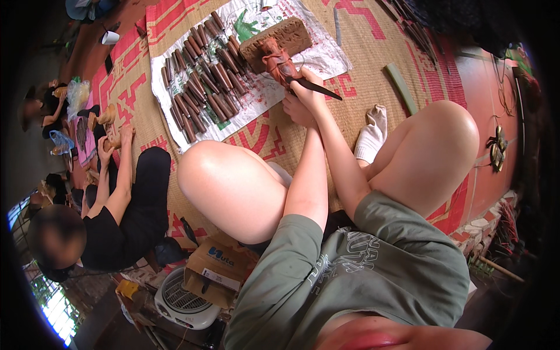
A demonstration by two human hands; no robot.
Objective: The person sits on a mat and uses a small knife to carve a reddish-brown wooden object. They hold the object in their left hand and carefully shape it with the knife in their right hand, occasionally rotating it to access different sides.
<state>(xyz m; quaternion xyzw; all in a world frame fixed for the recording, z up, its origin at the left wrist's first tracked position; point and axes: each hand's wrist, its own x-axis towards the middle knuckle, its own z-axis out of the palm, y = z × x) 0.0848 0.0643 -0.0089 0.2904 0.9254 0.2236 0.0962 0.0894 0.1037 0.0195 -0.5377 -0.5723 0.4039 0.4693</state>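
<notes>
My left hand (297,109) is closed round the lower end of a reddish-brown carved wooden figure (279,62). Its upper end leans over a brown block (291,41) with a rough, cut-up surface. Just above that hand, my right hand (309,87) pinches a slim black tool (322,90) with a tapered end pointing right. The tool's other end meets the carving, and whether it is a brush or a knife I cannot make out. Left of the block, several carving tools with dark wooden handles (204,76) lie in rows on a white sheet (160,93).
A red-patterned straw mat (262,137) lies beneath everything. To the right rests a green curved strip (399,87), with more long tools (414,29) beyond. At left, a person in black (116,233) handles a wooden piece. A cardboard box (219,265) and a fan (186,297) stand behind.
</notes>
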